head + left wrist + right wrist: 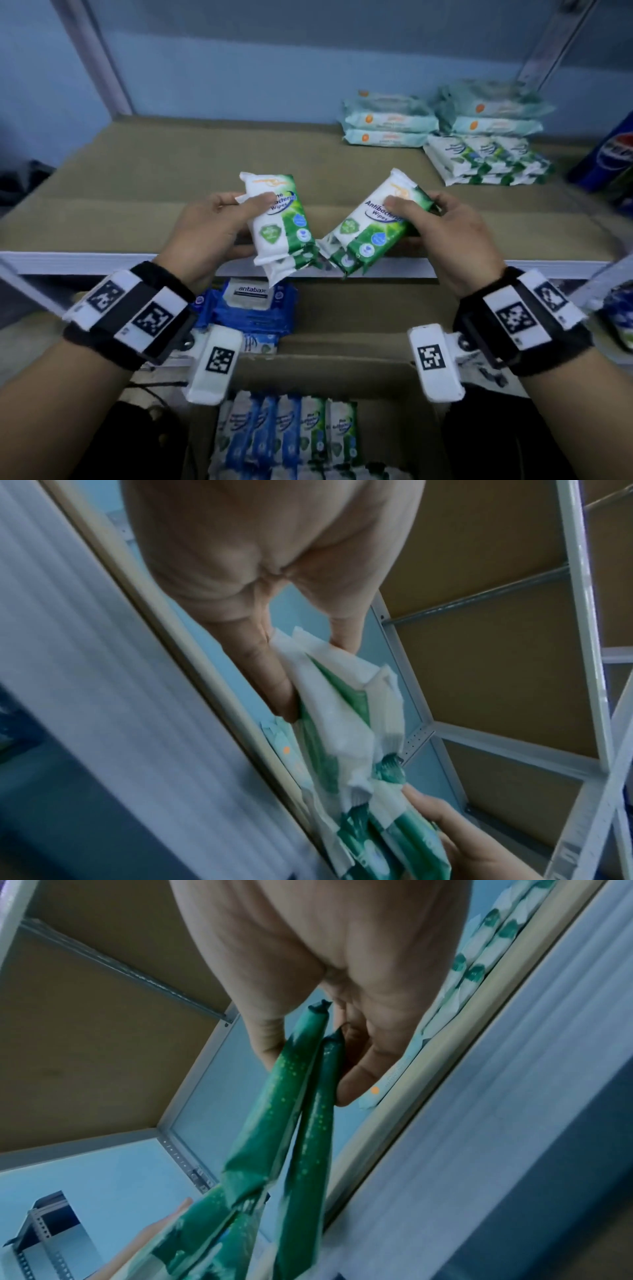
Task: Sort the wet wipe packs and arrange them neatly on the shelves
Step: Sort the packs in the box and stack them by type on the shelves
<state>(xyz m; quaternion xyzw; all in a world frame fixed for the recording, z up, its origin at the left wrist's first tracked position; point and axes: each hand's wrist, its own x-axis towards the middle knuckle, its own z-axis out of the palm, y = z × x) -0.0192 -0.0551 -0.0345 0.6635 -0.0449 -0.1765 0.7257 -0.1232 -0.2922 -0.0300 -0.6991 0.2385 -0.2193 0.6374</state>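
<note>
Up front in the head view, the left hand (209, 229) is gripping a small bundle of green-and-white wipe packs (279, 222), thumb on the top pack's face and fingers behind, just above the front edge of the shelf (137, 192). The right hand (452, 240) is clutching a second bundle of green-and-white packs (370, 229) the same way, tilted toward the first, their lower ends nearly meeting over that edge. At the shelf's back right corner, stacks of pale teal packs (387, 120) are sitting behind a pile of green-and-white packs (486, 161). Below the front edge, blue packs (253, 308) are lying on a lower level, and an open cardboard box (308, 363) is holding upright blue and green packs.

Seen from the left wrist, the left hand's fingers (270, 674) are pinching the white sealed ends of its packs (342, 718), with the other hand (472, 842) showing at the lower right.

Seen from the right wrist, the right hand's fingers (363, 1069) are curling around the green edges of two packs (301, 1123), beside the shelf's front edge (428, 1083).
</note>
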